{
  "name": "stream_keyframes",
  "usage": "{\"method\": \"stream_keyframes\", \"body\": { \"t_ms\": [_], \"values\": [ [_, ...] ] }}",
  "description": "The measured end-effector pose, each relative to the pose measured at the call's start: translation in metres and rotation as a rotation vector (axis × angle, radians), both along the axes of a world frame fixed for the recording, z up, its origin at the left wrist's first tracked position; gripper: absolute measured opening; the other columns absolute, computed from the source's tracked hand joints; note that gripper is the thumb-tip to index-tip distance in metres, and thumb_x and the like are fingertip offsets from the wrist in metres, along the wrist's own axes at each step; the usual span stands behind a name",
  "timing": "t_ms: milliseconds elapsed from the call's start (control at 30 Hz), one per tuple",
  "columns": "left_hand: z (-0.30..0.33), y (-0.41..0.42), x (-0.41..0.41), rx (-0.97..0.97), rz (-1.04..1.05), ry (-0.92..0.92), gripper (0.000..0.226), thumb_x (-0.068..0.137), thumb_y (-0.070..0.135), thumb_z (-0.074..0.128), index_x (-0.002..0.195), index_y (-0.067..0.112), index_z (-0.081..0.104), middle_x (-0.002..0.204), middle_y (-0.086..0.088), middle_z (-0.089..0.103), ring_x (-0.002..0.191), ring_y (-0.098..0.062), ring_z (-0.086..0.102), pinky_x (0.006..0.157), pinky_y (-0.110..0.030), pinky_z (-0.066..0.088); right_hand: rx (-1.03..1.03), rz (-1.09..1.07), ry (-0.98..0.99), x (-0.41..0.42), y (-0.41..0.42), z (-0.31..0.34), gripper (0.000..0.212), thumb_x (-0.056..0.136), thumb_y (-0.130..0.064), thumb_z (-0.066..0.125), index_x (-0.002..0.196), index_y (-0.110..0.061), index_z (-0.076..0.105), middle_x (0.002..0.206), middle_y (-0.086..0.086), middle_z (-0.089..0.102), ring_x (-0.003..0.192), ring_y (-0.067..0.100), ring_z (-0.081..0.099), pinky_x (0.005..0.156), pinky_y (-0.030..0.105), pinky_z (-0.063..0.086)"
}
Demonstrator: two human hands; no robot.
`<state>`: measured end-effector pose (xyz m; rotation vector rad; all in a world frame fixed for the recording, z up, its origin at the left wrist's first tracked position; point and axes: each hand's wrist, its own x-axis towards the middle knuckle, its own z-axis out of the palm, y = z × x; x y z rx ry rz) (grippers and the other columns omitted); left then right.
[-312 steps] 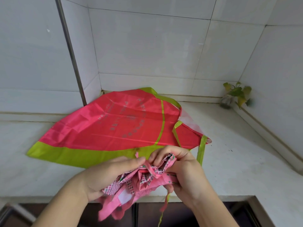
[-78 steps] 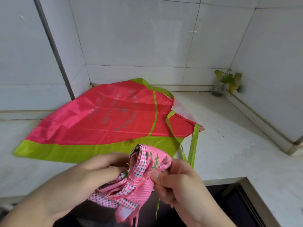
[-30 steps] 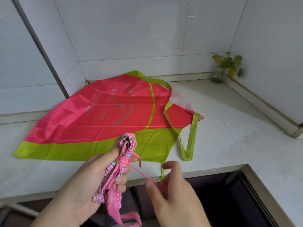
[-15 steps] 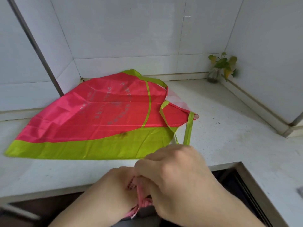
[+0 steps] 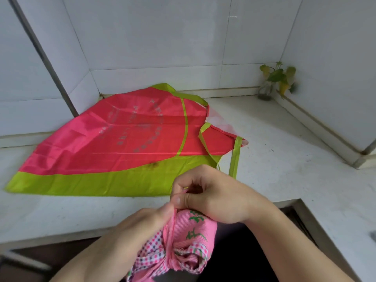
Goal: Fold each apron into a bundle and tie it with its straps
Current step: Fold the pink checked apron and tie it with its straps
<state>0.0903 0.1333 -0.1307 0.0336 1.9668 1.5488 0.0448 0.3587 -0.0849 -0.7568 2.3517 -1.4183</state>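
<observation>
Red-and-green apron (image 5: 122, 139) lies spread flat on tabletop (image 5: 284, 169); thin, slick-looking, probably light and slippery. Grey print on it, unreadable. Pink checked bundle (image 5: 189, 241) held off the tabletop edge: soft, strap-wound; green characters, illegible. Left hand (image 5: 142, 226) grips the bundle; right hand (image 5: 213, 196) pinches the strap (image 5: 169, 231), best hold.

Soft, even daylight fills the frame, with faint glare on the wall tiles (image 5: 232, 17) at upper centre. Wide-angle bending curves the edges. The plant (image 5: 276, 78) at right looks slightly blurred.
</observation>
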Motion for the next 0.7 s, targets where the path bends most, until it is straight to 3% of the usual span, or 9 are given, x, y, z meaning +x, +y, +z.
{"method": "stream_keyframes", "body": {
  "t_ms": [67, 100, 233, 300, 367, 467, 567, 633, 700],
  "values": [
    [0.024, 0.020, 0.003, -0.008, -0.080, 0.135, 0.020, 0.075, 0.066, 0.070, 0.095, 0.069, 0.070, 0.106, 0.029, 0.076, 0.106, 0.014, 0.066, 0.100, -0.017, 0.047, 0.005, 0.009, -0.012, 0.000, -0.003, 0.001, 0.021, 0.097, -0.013, 0.070, 0.079, -0.004, 0.072, 0.068, 0.008, 0.066, 0.063, 0.008, 0.054, 0.060, 0.030, 0.044],
    [0.031, 0.026, 0.008, -0.019, -0.144, 0.188, 0.022, 0.082, 0.058, 0.062, 0.098, 0.072, 0.067, 0.107, 0.032, 0.074, 0.109, 0.017, 0.063, 0.097, -0.012, 0.046, -0.034, -0.012, -0.025, -0.001, -0.006, 0.001, 0.022, 0.097, -0.013, 0.070, 0.078, -0.002, 0.070, 0.069, 0.013, 0.067, 0.064, 0.012, 0.055, 0.061, 0.032, 0.044],
    [0.036, 0.024, 0.001, 0.127, -0.021, 0.294, 0.032, 0.094, 0.064, 0.054, 0.114, 0.050, 0.075, 0.116, 0.012, 0.078, 0.116, -0.004, 0.070, 0.095, -0.018, 0.051, -0.519, -0.369, -0.256, 0.002, -0.002, -0.020, 0.029, 0.103, -0.022, 0.053, 0.086, -0.005, 0.069, 0.079, 0.005, 0.069, 0.071, 0.017, 0.061, 0.062, 0.027, 0.049],
    [0.029, 0.019, -0.003, 0.160, 0.079, 0.445, 0.045, 0.085, 0.078, 0.058, 0.118, 0.051, 0.073, 0.118, 0.014, 0.077, 0.118, -0.002, 0.068, 0.092, -0.012, 0.049, -0.675, -0.399, -0.429, 0.011, 0.001, -0.037, 0.036, 0.095, -0.035, 0.049, 0.104, -0.006, 0.069, 0.101, 0.015, 0.073, 0.084, 0.028, 0.066, 0.070, 0.035, 0.055],
    [0.027, 0.017, -0.003, 0.183, 0.152, 0.518, 0.044, 0.079, 0.078, 0.060, 0.116, 0.056, 0.072, 0.119, 0.017, 0.076, 0.118, 0.002, 0.067, 0.092, -0.008, 0.046, -0.716, -0.341, -0.505, 0.023, -0.001, -0.048, 0.046, 0.089, -0.033, 0.055, 0.120, -0.001, 0.066, 0.121, 0.026, 0.069, 0.099, 0.038, 0.065, 0.087, 0.050, 0.051],
    [0.016, 0.013, -0.005, 0.199, 0.117, 0.531, 0.056, 0.073, 0.084, 0.067, 0.120, 0.053, 0.071, 0.123, 0.011, 0.076, 0.122, -0.007, 0.067, 0.103, -0.026, 0.049, -0.734, -0.254, -0.503, 0.038, -0.009, -0.051, 0.049, 0.092, -0.024, 0.060, 0.132, 0.005, 0.061, 0.132, 0.039, 0.057, 0.111, 0.045, 0.059, 0.102, 0.064, 0.044],
    [0.012, 0.012, -0.005, 0.198, 0.120, 0.591, 0.059, 0.070, 0.088, 0.065, 0.120, 0.057, 0.069, 0.124, 0.013, 0.075, 0.123, -0.005, 0.066, 0.102, -0.018, 0.047, -0.819, -0.283, -0.541, 0.041, -0.014, -0.047, 0.044, 0.090, -0.020, 0.068, 0.124, 0.007, 0.064, 0.125, 0.045, 0.056, 0.103, 0.040, 0.058, 0.092, 0.053, 0.051],
    [0.011, 0.011, -0.006, 0.190, 0.102, 0.610, 0.057, 0.073, 0.086, 0.064, 0.120, 0.055, 0.069, 0.124, 0.011, 0.075, 0.122, -0.006, 0.067, 0.101, -0.015, 0.047, -0.855, -0.325, -0.553, 0.039, -0.017, -0.045, 0.038, 0.088, -0.019, 0.072, 0.115, 0.008, 0.067, 0.110, 0.039, 0.063, 0.095, 0.036, 0.060, 0.082, 0.042, 0.055],
    [0.011, 0.011, -0.007, 0.172, 0.079, 0.642, 0.054, 0.076, 0.084, 0.063, 0.120, 0.052, 0.070, 0.122, 0.007, 0.075, 0.119, -0.008, 0.068, 0.099, -0.015, 0.048, -0.896, -0.305, -0.560, 0.038, -0.019, -0.042, 0.042, 0.090, -0.020, 0.071, 0.115, 0.012, 0.063, 0.105, 0.030, 0.064, 0.090, 0.034, 0.060, 0.080, 0.042, 0.054]
  ]
}}
